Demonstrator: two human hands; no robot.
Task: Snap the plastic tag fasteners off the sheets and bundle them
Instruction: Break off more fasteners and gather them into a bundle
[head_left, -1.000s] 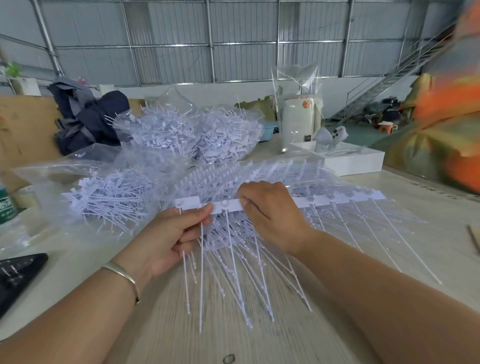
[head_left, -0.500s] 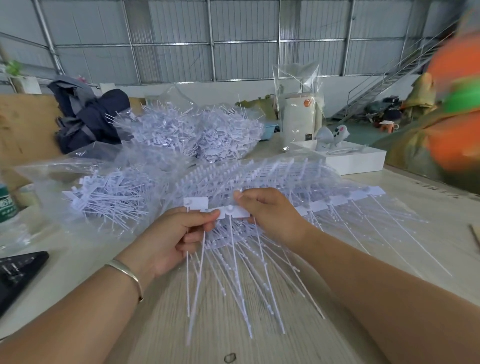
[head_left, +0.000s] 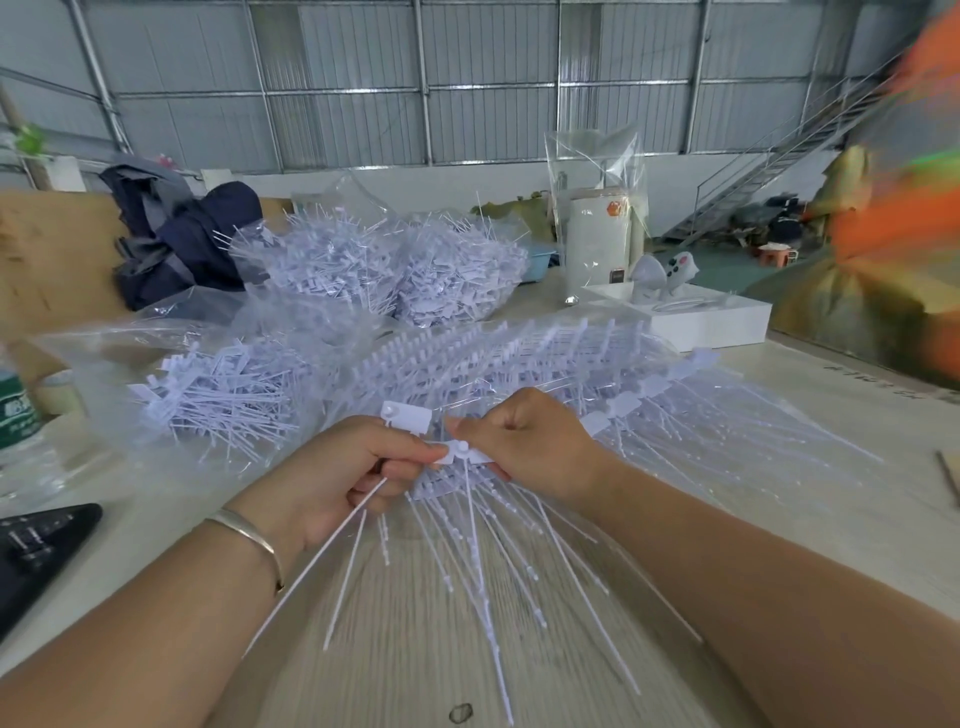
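Observation:
A sheet of white plastic tag fasteners, flat tabs in a row with long thin tails, lies across the wooden table in front of me. My left hand grips a few detached fasteners, their tails sticking out below my palm. My right hand pinches the sheet's end tab right beside my left thumb. More sheets lie stacked under clear plastic behind my hands. A pile of loose fasteners rests in a clear bag at the left.
Two clear bags heaped with fasteners sit further back. A white box, a white canister, dark clothing, a bottle and a black device ring the table. A person in orange is blurred at the right.
My left hand has pulled its fasteners down and away from the sheet. My right hand has shifted left along the strip to the end tab, and the sheet has tilted.

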